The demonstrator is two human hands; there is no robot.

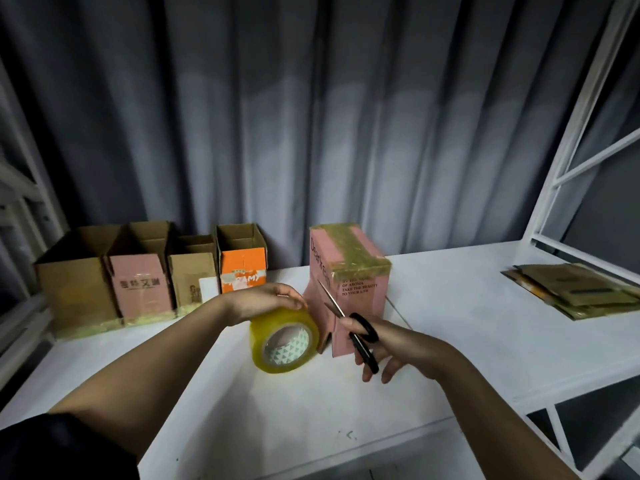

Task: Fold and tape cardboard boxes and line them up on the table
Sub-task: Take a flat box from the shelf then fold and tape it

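Pink cardboard box (349, 268) stands mid-table, top sealed with crossed yellowish tape strips, black lettering on sides, lower flaps splayed. Left hand (266, 301) curled over yellow tape roll (285, 337) just beside box. Right hand (384, 344) grips black-handled scissors (349, 323), blades parted near box. Four open boxes (149, 271) lined up far left. White table (450, 323); grey curtain (277, 116) behind; flattened cardboard (575, 291) at right.

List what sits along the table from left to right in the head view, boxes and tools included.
Plain brown box → pink open box → small brown box → orange box → tape roll in the left hand → taped pink box → flattened cardboard stack.
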